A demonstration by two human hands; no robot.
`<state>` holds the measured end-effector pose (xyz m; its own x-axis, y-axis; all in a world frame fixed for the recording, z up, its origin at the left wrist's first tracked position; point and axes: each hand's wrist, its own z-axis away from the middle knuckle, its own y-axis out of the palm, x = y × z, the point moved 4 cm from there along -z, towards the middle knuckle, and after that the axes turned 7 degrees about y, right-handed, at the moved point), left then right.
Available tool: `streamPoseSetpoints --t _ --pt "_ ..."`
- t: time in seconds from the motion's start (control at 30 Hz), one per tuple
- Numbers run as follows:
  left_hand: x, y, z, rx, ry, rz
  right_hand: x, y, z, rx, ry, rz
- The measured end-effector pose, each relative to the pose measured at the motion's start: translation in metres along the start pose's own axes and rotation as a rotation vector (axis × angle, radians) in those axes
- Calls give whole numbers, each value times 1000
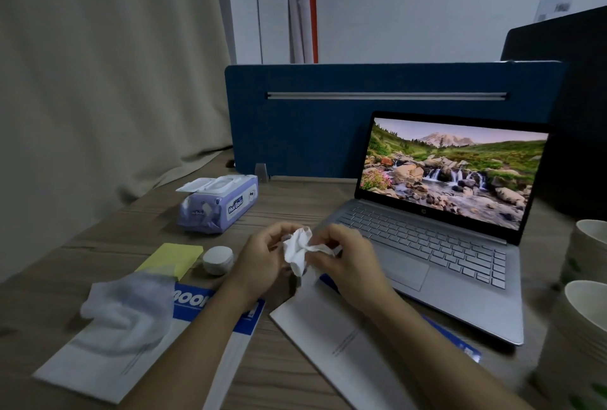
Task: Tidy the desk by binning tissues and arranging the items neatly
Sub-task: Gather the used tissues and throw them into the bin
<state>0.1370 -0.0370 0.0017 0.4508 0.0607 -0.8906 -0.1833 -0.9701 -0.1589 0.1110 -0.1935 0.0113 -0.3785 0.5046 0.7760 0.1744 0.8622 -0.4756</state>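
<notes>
White crumpled tissue (300, 250) sits pinched between left hand (262, 257) and right hand (345, 257), above the desk (289, 199). Step: balling it for binning. Second tissue (128, 301) awaits; no bin visible.

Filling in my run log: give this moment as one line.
step: crumpling | both hands hold crumpled white tissue | second white tissue on papers | bin: unseen

My one camera sits on my head, looking forward and down at the desk (295, 206) from close range. Its wide view reaches from my forearms up past the laptop (437, 212) to the wall.
</notes>
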Motion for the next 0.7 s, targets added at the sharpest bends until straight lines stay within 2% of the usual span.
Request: streamPoseSetpoints --t 0.13,0.2,0.4,0.57,0.7 --pt "-3 6 3 79 -73 276 -6 -2 -1 -3 48 -53" --pt "-4 7 3 113 -43 263 -8 -2 0 18 69 -114" --pt "-3 2 3 70 -30 192 -9 1 1 141 114 -313" --pt "-3 -2 1 26 16 204 -17 2 3 287 317 -654" --pt "-4 -3 1 27 47 173 -16 3 4 348 351 -777"
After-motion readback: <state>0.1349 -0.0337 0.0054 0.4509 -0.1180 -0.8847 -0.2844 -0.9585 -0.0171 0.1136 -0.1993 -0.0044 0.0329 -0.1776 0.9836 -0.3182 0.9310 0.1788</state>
